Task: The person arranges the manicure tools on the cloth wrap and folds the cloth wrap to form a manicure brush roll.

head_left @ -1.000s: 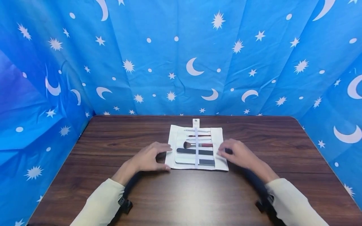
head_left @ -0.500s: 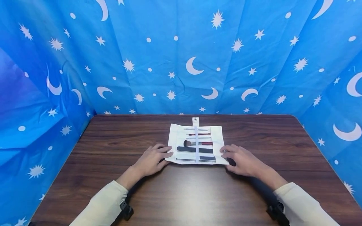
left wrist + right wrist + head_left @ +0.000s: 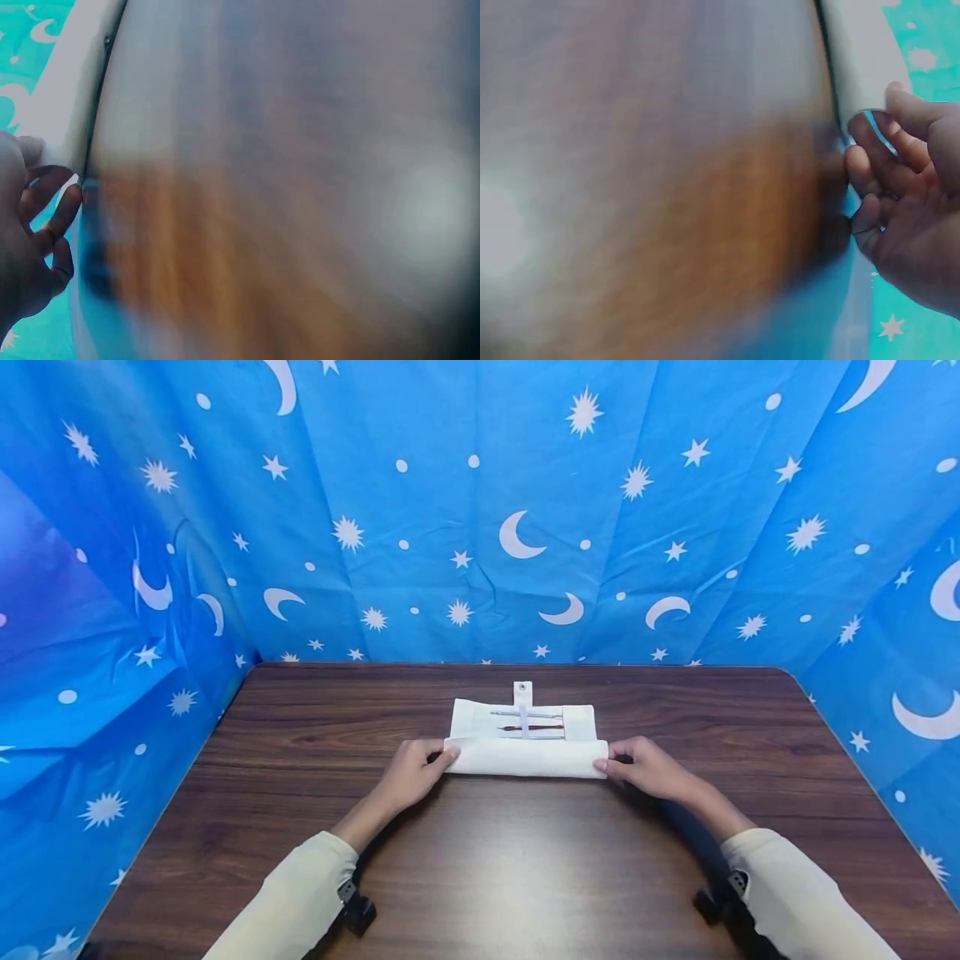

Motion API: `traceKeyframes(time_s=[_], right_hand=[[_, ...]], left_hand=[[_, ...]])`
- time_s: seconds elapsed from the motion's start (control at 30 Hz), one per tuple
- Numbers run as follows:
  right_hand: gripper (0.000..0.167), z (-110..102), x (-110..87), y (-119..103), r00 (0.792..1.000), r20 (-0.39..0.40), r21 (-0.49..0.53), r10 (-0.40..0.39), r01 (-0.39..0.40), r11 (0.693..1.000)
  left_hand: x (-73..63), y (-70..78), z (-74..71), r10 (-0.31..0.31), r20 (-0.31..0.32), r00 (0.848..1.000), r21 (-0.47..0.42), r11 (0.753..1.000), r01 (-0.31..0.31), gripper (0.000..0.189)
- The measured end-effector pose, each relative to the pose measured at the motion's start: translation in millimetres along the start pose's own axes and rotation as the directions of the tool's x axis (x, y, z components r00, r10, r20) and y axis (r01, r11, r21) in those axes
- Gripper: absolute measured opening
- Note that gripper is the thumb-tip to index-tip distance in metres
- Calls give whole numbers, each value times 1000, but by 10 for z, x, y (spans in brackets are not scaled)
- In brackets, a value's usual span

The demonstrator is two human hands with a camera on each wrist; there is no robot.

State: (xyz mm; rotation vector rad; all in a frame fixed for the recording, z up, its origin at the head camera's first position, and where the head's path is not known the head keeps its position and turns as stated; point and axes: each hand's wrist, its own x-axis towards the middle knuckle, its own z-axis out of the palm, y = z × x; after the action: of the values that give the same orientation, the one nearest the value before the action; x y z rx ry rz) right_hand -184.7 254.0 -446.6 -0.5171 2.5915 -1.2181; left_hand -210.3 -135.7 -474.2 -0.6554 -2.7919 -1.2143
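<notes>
A white fabric tool roll [image 3: 525, 758] lies near the table's far side, its near part folded over into a flat band. Above the fold, a red-handled thin tool [image 3: 536, 727] and a slim silvery tool [image 3: 517, 714] show under a pale elastic strap. My left hand [image 3: 414, 770] pinches the fold's left end, thumb on top. At the opposite end my right hand [image 3: 651, 767] pinches it the same way. Both wrist views show the white fold [image 3: 71, 82] between thumb and fingers. The brush and dark nail files are hidden beneath the fold.
A snap tab [image 3: 522, 689] sticks out from the roll's far edge. The dark wood table [image 3: 495, 860] stretches toward me. Behind it and at both sides hangs a blue curtain [image 3: 420, 568] with moons and stars.
Both hands reached the roll's near corners, took hold and turned its near part away from me over the tools. The brush and nail files are now covered.
</notes>
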Motion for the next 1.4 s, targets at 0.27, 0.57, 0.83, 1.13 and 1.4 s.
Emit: traceKeyframes(time_s=[0.27, 0.57, 0.83, 1.13, 1.4], right_hand=[[38, 51, 103, 23, 981, -187, -87, 41, -59, 994], [31, 56, 68, 104, 969, -165, -312, -186, 128, 942], [45, -10, 96, 139, 990, 16, -363, -143, 139, 921], [38, -8, 111, 181, 988, -28, -251, -149, 137, 958], [23, -44, 162, 124, 992, -124, 15, -37, 40, 999]], left_hand=[[103, -13, 50, -39, -22, 999, 128, 991, 42, 27], [56, -131, -33, 130, 199, 971, 313, 931, -188, 48], [94, -204, -83, 129, 346, 929, 320, 915, -246, 55], [104, -174, -31, 98, 197, 975, 167, 977, -132, 36], [213, -91, 72, 24, -48, 999, 10, 1000, -24, 31]])
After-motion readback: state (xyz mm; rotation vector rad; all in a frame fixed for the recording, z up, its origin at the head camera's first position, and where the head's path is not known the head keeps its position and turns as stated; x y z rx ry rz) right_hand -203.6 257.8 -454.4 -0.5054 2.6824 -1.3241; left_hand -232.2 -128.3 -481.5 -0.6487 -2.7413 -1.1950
